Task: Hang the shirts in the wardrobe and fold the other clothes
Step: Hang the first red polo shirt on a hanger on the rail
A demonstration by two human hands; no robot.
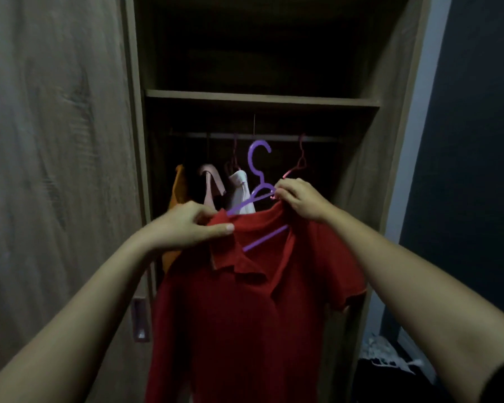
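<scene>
Slippage looked like the main danger. Your left hand [198, 225] pinched the red polo shirt [245, 315] at the collar-side shoulder. Your right hand [300, 199] was curled round the other shoulder, where the purple hanger [258, 161] ran under the fabric. I could not tell whether those fingers also held the hanger itself.

You held the shirt up in front of the open wardrobe [390, 141]. The hanger's hook stood free near the rail [274, 138] and was not caught on it.

One arm of the hanger showed bare above the cloth beside your left thumb, and its lower bar crossed the open neck, so that shoulder seemed unseated. If you had let go on that side, the shirt could have slid down the arm and dropped.

The gap you faced was narrow, with the white shirt [240, 190] on one side and the empty red hanger [300, 158] on the other, just beside your right knuckles. A hurried lift could have snagged the hook on that hanger or knocked it off the rail.

The cupboard was also dim and the rail hard to make out, so the hook could have missed it.
</scene>
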